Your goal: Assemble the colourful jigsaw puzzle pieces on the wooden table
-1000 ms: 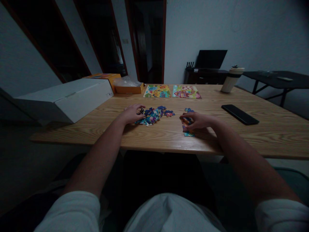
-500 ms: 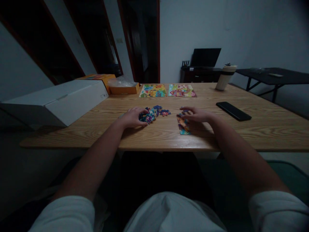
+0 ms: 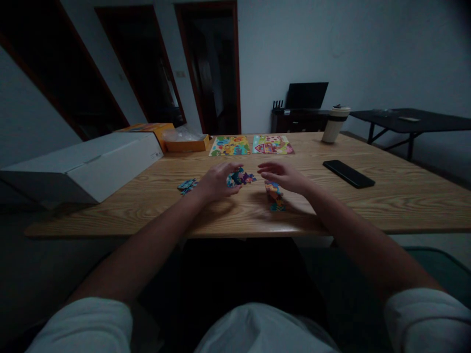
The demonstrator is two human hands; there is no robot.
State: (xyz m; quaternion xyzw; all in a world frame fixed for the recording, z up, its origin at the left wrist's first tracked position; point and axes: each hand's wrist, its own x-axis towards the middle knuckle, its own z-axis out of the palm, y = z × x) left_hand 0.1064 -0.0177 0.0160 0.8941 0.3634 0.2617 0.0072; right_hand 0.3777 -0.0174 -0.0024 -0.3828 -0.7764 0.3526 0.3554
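Note:
A heap of small dark blue and purple jigsaw pieces [image 3: 241,177] lies on the wooden table in front of me. My left hand [image 3: 217,182] is at the heap's left side, thumb and fingers spread apart and curved. Behind my left wrist sits a smaller cluster of blue jigsaw pieces [image 3: 188,186]. My right hand [image 3: 282,175] hovers over the far end of a joined strip of jigsaw pieces [image 3: 275,198], coloured orange, purple and teal. Its fingers are apart from the thumb, and no piece shows between them. The hand hides part of the strip.
Two colourful picture sheets [image 3: 230,146] [image 3: 273,145] lie at the far edge. A white box [image 3: 117,159] and an orange tray [image 3: 187,143] with clear plastic stand left. On the right are a black phone [image 3: 348,173] and a lidded cup [image 3: 335,124].
My left hand has moved right, uncovering the blue cluster behind it. My right hand has shifted left, toward the heap. The view has tilted up slightly.

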